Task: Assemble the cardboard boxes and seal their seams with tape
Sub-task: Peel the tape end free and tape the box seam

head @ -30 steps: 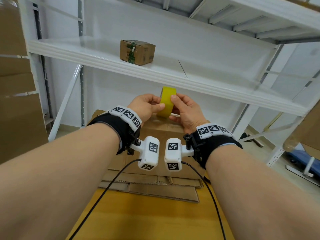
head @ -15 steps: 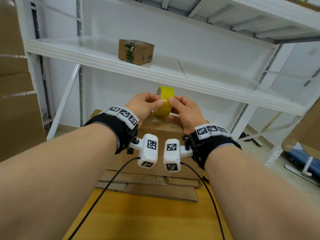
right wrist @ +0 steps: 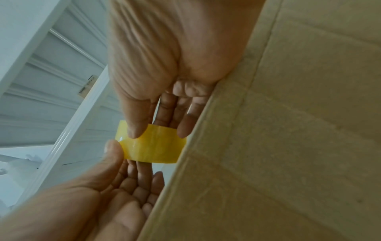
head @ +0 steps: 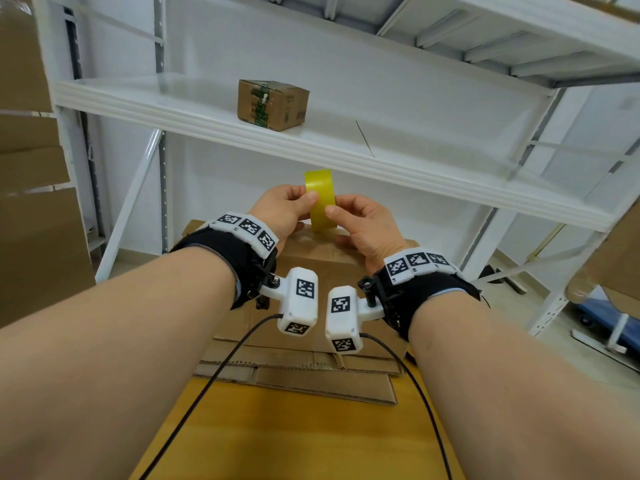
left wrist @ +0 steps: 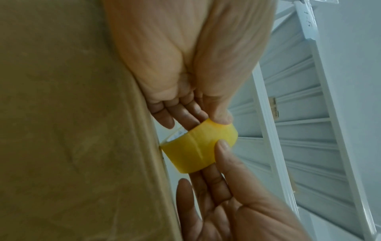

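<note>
A yellow tape roll [head: 320, 199] stands on edge above the far rim of a brown cardboard box [head: 332, 268]. Both hands hold it. My left hand [head: 304, 202] pinches the roll from the left, thumb on the outer band and fingers behind. My right hand [head: 334, 216] pinches it from the right the same way. In the left wrist view the tape roll [left wrist: 198, 146] sits between my left thumb above and right thumb below, beside the box [left wrist: 72, 130]. The right wrist view shows the tape roll [right wrist: 152, 146] against the box [right wrist: 288, 146] edge.
The box rests on a stack of flattened cardboard [head: 294, 379] on a wooden table [head: 277, 438]. A white shelf [head: 346, 147] overhangs close above the hands, with a small taped box [head: 272, 103] on it. Large cartons [head: 31, 237] stand left; a blue cart [head: 609, 317] is at right.
The roll stays in both hands and has drifted slightly left. Both thumbs have shifted along its outer band.
</note>
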Demonstrator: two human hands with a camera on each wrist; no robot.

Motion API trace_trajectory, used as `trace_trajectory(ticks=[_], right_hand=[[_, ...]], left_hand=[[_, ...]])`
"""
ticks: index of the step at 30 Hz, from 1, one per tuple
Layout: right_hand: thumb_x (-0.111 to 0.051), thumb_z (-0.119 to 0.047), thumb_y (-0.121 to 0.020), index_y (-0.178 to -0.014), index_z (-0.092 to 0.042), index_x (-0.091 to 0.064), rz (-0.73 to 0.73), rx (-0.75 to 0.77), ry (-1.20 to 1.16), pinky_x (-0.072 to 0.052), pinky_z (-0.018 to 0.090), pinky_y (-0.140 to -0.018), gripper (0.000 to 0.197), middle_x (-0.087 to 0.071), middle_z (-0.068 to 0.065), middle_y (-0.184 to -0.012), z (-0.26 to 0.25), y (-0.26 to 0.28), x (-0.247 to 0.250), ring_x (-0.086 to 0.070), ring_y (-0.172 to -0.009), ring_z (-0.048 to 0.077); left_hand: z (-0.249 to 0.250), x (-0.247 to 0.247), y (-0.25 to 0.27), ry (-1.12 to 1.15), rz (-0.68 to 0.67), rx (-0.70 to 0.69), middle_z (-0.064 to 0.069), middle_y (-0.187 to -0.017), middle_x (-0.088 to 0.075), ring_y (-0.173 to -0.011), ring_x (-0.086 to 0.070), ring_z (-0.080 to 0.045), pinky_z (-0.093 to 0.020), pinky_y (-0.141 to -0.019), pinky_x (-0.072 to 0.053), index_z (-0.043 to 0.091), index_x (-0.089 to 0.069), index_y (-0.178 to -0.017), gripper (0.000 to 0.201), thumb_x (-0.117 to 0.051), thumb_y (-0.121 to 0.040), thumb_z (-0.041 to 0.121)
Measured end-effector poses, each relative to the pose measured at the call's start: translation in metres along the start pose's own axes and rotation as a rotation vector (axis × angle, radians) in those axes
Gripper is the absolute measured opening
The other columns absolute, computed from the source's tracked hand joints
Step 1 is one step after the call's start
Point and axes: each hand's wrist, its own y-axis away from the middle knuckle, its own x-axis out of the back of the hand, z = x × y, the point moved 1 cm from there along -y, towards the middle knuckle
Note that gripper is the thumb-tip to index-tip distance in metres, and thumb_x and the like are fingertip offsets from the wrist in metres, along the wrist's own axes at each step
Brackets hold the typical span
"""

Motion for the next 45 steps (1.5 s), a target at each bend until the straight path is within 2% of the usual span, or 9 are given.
trace_trajectory(ticks=[5,10,16,20,27,32,37,43,45], right_hand=[[-0.072,-0.019,-0.090,-0.101,-0.015,-0.069,0.032,-0.016,-0.090,-0.055,0.029,-0.066,0.013,-0.073,0.005,-0.096,0.000,0.000,0.002,-0.068,-0.084,0.017],[-0.066,-0.030,-0.094,-0.101,-0.020,-0.066,0.095,-0.010,-0.181,-0.053,0.024,-0.058,0.012,-0.072,0.011,-0.105,-0.002,0.000,0.009,-0.069,-0.085,0.018],[-0.074,-0.025,-0.088,-0.110,-0.018,-0.068,0.065,-0.020,-0.148,-0.055,0.025,-0.063,0.024,-0.073,0.006,-0.101,-0.002,0.000,0.006,-0.070,-0.084,0.016],[-0.076,-0.013,-0.084,-0.111,-0.014,-0.071,0.019,-0.033,-0.115,-0.056,0.029,-0.072,0.027,-0.073,0.007,-0.101,-0.001,0.000,0.004,-0.070,-0.088,0.017],[-0.076,-0.021,-0.086,-0.098,-0.017,-0.071,0.064,-0.051,-0.201,-0.053,0.025,-0.063,0.014,-0.074,0.006,-0.099,-0.001,-0.002,0.011,-0.069,-0.084,0.017],[-0.077,-0.020,-0.085,-0.102,-0.014,-0.070,0.053,-0.048,-0.214,-0.055,0.027,-0.066,0.019,-0.074,0.009,-0.100,0.000,-0.001,0.011,-0.070,-0.086,0.018],[-0.076,0.002,-0.080,-0.108,-0.007,-0.071,-0.015,-0.036,-0.121,-0.059,0.031,-0.073,0.030,-0.074,0.015,-0.105,0.000,0.000,0.003,-0.071,-0.086,0.022],[-0.075,-0.002,-0.082,-0.105,-0.007,-0.071,0.015,-0.037,-0.110,-0.053,0.020,-0.059,0.023,-0.074,0.007,-0.093,-0.002,0.002,0.004,-0.070,-0.075,0.015],[-0.076,-0.007,-0.084,-0.099,-0.010,-0.071,0.049,-0.045,-0.172,-0.054,0.022,-0.059,0.017,-0.073,0.006,-0.092,-0.002,0.002,0.006,-0.070,-0.075,0.014]], left_hand=[[-0.007,0.001,-0.005,-0.119,0.008,-0.059,0.000,-0.089,-0.064,-0.086,-0.060,-0.016,-0.032,-0.080,-0.046,0.021,-0.058,-0.088,0.010,-0.063,-0.091,0.030],[-0.012,-0.003,-0.007,-0.341,-0.123,-0.077,-0.007,-0.089,-0.071,-0.086,-0.067,-0.031,-0.046,-0.091,-0.053,0.024,-0.064,-0.084,0.013,-0.074,-0.079,0.017],[-0.009,-0.002,-0.006,-0.305,-0.077,-0.096,0.002,-0.076,-0.060,-0.067,-0.053,-0.012,-0.031,-0.074,-0.043,0.023,-0.059,-0.083,0.011,-0.066,-0.089,0.017],[-0.005,0.001,-0.003,-0.157,-0.036,-0.054,0.006,-0.086,-0.067,-0.080,-0.063,-0.007,-0.025,-0.072,-0.043,0.024,-0.059,-0.092,0.003,-0.059,-0.094,0.023],[-0.009,-0.001,-0.005,-0.245,-0.091,-0.078,0.001,-0.078,-0.065,-0.075,-0.059,-0.017,-0.039,-0.082,-0.051,0.022,-0.062,-0.082,0.015,-0.076,-0.079,0.019],[-0.011,-0.003,-0.008,-0.331,-0.044,-0.101,0.003,-0.074,-0.059,-0.067,-0.053,-0.014,-0.033,-0.072,-0.044,0.023,-0.058,-0.081,0.012,-0.067,-0.088,0.023],[-0.007,0.002,-0.007,-0.121,0.002,-0.037,0.002,-0.090,-0.066,-0.088,-0.064,-0.015,-0.026,-0.073,-0.046,0.021,-0.057,-0.092,0.007,-0.055,-0.097,0.026],[-0.009,0.003,-0.006,-0.281,0.001,-0.078,-0.004,-0.092,-0.071,-0.090,-0.067,-0.022,-0.043,-0.089,-0.053,0.024,-0.061,-0.087,0.035,-0.058,-0.079,0.058],[-0.007,0.000,-0.001,-0.404,-0.054,-0.113,0.000,-0.088,-0.068,-0.082,-0.064,-0.018,-0.040,-0.086,-0.052,0.024,-0.061,-0.089,0.019,-0.067,-0.083,0.041]])
